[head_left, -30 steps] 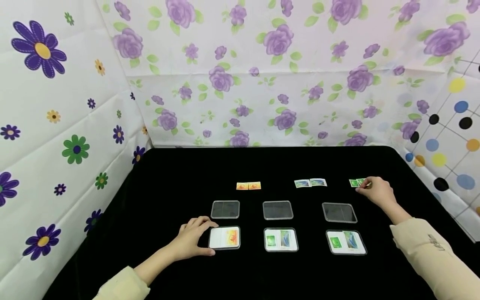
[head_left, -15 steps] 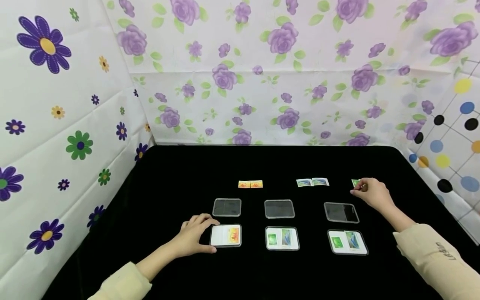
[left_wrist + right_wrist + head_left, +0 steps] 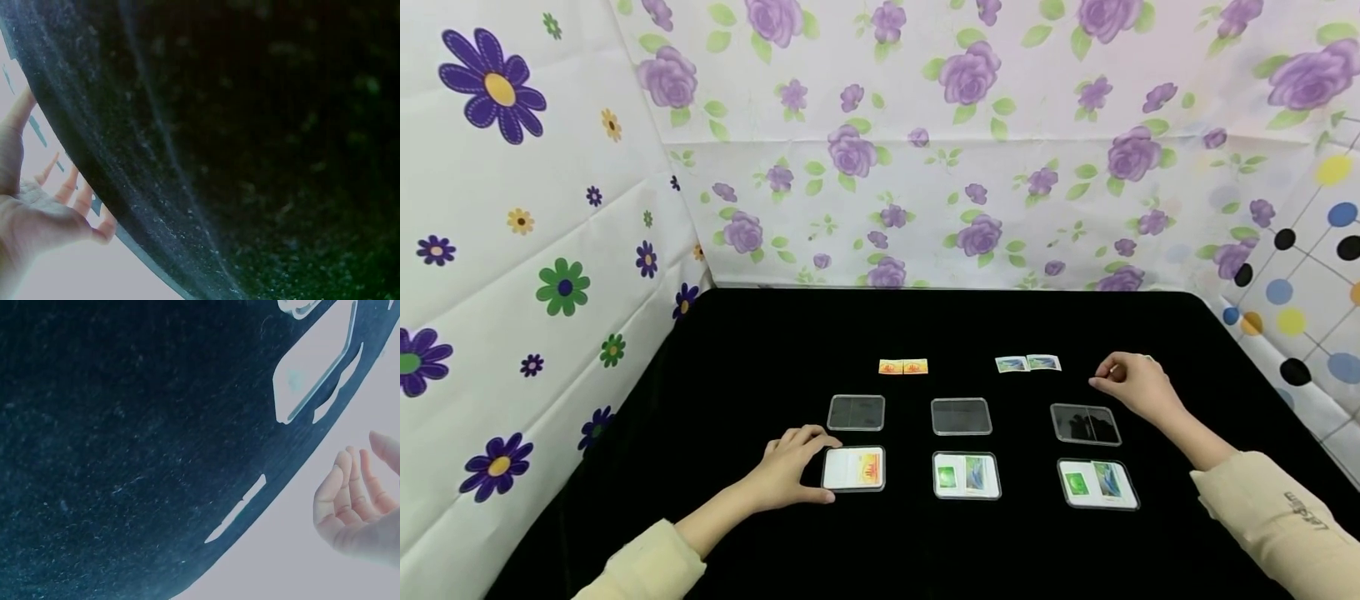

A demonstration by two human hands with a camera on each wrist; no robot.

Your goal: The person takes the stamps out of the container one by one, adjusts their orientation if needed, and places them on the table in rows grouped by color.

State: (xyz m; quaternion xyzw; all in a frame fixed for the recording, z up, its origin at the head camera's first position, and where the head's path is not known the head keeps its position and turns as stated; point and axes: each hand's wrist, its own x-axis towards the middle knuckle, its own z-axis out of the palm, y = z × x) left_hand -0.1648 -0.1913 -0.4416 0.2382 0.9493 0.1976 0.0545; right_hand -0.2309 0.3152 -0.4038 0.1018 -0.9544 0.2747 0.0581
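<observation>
My left hand (image 3: 786,475) lies at the left side of a clear case (image 3: 853,468) whose white card bears an orange stamp. Thumb and index finger are spread along that case's left corners; the left wrist view shows the hand (image 3: 50,219) with fingers apart. At the back right, my right hand (image 3: 1135,387) hovers over the spot where green stamps lay; it hides them now. Its fingers bend loosely, and in the right wrist view a gap parts the thumb from the fingers (image 3: 334,481), with nothing seen between. Two blue-green stamps (image 3: 1028,364) lie left of it.
Two orange stamps (image 3: 903,367) lie at the back left. Three clear plastic covers (image 3: 856,412) form a middle row. Two more cases, one in the centre (image 3: 956,476) and one at right (image 3: 1082,473), each hold a green and a blue-green stamp. Black cloth covers the table (image 3: 775,342).
My right hand has shifted left, and the green stamps that showed beside its fingertips are now covered by it. The left hand stays at the case. The head view has shifted slightly.
</observation>
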